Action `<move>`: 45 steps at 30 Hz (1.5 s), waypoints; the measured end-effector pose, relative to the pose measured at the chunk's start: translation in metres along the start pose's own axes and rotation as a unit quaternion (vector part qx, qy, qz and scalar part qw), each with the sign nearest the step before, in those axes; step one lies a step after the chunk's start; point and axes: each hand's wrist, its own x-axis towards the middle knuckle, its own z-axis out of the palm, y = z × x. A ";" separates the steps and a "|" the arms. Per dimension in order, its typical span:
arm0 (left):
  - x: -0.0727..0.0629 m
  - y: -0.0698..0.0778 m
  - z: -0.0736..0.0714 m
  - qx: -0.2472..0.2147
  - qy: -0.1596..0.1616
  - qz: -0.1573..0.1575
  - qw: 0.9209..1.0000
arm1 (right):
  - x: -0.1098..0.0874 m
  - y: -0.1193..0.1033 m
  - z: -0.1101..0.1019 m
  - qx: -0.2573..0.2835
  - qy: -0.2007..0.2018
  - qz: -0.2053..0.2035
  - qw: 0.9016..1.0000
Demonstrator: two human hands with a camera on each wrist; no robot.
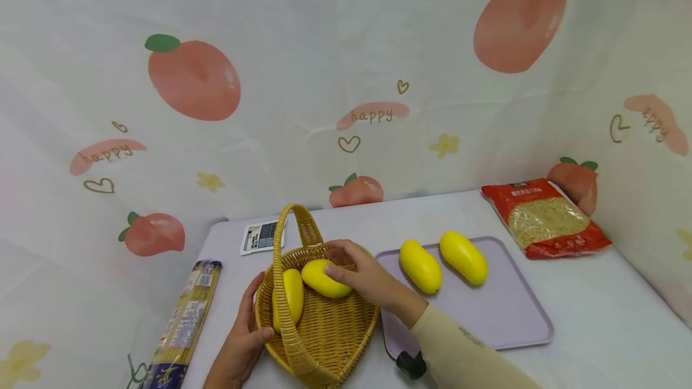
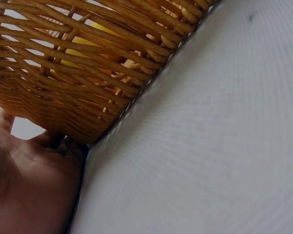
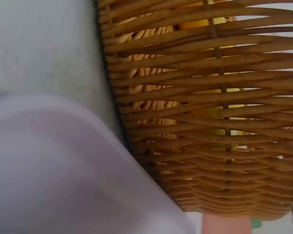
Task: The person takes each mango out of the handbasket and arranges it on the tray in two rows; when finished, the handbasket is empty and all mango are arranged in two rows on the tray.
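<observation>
A heart-shaped wicker basket (image 1: pixel 335 332) with a tall arched handle stands on the table, two yellow mangoes inside. My left hand (image 1: pixel 243 338) grips its left side, thumb at the rim; the left wrist view shows the palm (image 2: pixel 34 180) beside the woven wall (image 2: pixel 78 87). Reaching over the right rim, my right hand (image 1: pixel 367 275) holds the green-tipped mango (image 1: pixel 321 278), with its thumb on top; the far fingertips are partly hidden. The other mango (image 1: pixel 292 299) lies against the left wall, partly behind the handle. In the right wrist view, the basket's weave (image 3: pixel 185 122) hides most of the contents.
Right of the basket, a pale purple tray (image 1: pixel 508 317) bears two more mangoes (image 1: pixel 420 266). A red pasta bag (image 1: pixel 551 218) lies at the back right. Spaghetti in a long pack (image 1: pixel 184 329) lies at left, and a white-and-dark packet (image 1: pixel 259 238) sits behind the basket.
</observation>
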 end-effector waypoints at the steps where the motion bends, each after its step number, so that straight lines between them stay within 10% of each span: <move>1: 0.000 0.000 0.000 0.000 0.003 -0.002 1.000 | 0.002 0.000 0.002 -0.019 0.002 0.003 1.000; 10: 0.000 0.001 0.002 -0.004 0.006 -0.010 1.000 | 0.012 0.005 0.027 -0.243 0.027 0.051 0.968; 25: 0.001 0.001 0.003 0.001 0.013 -0.016 1.000 | 0.026 0.013 0.042 -0.304 0.039 0.104 0.946; 45: -0.001 0.001 0.000 0.005 -0.001 -0.011 1.000 | 0.012 -0.014 0.036 -0.228 0.019 0.033 0.973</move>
